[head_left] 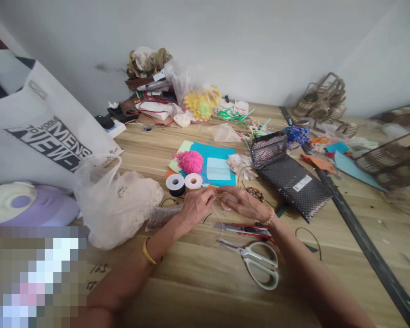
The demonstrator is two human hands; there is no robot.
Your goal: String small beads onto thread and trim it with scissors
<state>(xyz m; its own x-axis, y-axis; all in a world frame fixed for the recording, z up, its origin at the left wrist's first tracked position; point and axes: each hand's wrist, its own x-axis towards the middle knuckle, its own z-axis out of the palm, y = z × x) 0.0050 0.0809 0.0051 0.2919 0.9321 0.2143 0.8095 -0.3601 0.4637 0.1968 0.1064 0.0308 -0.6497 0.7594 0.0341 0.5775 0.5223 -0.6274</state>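
Note:
My left hand is closed in a pinch on a thin pale cord. Opposite it, my right hand has its fingers drawn together on the same cord, a short stretch of which spans the gap. The rest of the cord hangs in a loose curve to the tabletop. Just below the hands lie a red-and-grey utility knife and white-handled scissors. Two spools, one with black thread and one with orange-yellow thread, stand beyond my left hand. A beaded ring sits past my right hand.
Behind the spools, a pink yarn ball rests on blue sheets. A filled plastic bag and a large white bag stand at left. On the right are a black padded envelope, a dark strip and woven baskets.

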